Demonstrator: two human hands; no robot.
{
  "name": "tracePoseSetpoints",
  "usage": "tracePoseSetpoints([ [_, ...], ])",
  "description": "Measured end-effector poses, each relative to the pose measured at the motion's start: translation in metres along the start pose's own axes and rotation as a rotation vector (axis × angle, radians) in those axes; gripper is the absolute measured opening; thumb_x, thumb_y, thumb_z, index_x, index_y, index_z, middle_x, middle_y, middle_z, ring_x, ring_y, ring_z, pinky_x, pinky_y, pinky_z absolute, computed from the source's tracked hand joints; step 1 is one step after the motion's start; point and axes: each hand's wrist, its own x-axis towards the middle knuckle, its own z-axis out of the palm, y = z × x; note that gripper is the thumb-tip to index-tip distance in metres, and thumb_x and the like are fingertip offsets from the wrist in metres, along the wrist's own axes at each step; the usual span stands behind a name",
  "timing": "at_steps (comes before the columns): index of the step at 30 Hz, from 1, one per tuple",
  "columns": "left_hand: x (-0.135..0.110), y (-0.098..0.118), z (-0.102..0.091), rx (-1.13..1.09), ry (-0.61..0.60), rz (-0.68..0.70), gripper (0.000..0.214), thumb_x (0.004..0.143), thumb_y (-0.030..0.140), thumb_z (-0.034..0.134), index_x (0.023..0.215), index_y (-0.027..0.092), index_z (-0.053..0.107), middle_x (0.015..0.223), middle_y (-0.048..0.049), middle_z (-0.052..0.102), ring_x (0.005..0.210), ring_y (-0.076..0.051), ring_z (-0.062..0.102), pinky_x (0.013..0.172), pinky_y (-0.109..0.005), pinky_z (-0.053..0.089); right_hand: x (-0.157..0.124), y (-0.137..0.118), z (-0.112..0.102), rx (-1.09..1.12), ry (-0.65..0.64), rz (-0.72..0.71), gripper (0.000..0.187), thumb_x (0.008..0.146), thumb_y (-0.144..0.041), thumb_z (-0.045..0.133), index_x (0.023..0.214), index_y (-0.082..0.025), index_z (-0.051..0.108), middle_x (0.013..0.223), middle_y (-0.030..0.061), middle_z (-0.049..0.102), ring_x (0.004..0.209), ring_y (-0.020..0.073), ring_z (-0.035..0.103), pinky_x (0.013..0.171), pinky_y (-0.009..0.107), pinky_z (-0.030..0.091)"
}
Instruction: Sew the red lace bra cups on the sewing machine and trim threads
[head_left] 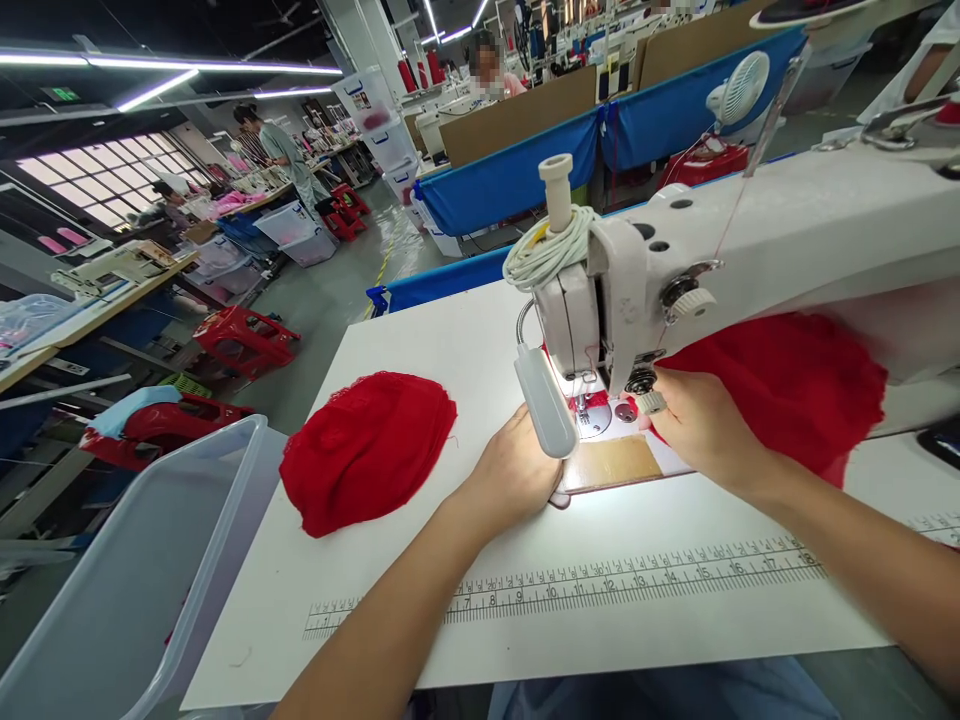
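My left hand (514, 470) rests on the white table just left of the needle plate (596, 418), its fingers hidden behind the grey lamp head (545, 400). My right hand (697, 420) lies on a piece of red fabric (795, 385) under the arm of the white sewing machine (750, 250), fingers curled by the presser foot. A stack of red lace pieces (367, 450) sits on the table to the left, away from both hands.
A clear plastic bin (127, 590) stands at the table's left edge. A printed ruler (600, 580) runs along the white table (420, 360). Red stools, blue partitions and other people at benches fill the background.
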Motion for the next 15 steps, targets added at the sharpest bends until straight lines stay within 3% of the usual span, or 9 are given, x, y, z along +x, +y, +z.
tracePoseSetpoints([
  [7,-0.0002,-0.001,0.0011,0.02,0.004,0.014,0.027,0.094,0.011,0.036,0.103,0.009,0.061,0.112,-0.0157,0.067,0.112,-0.028,0.059,0.1,-0.047,0.049,-0.0016,0.0047,0.0108,0.064,0.095,0.015,0.027,0.087,-0.021,0.04,0.06,-0.024,0.043,0.051,-0.0002,0.061,0.057,0.0175,0.066,0.048,0.024,0.039],
  [15,-0.0021,-0.0019,0.0018,0.01,0.009,0.022,0.03,0.096,0.012,0.034,0.112,0.011,0.059,0.114,-0.014,0.067,0.114,-0.026,0.059,0.105,-0.05,0.044,-0.0019,0.0057,0.0114,0.083,0.084,0.013,0.029,0.087,-0.021,0.039,0.059,-0.025,0.042,0.053,0.0004,0.063,0.055,0.018,0.066,0.048,0.025,0.04],
])
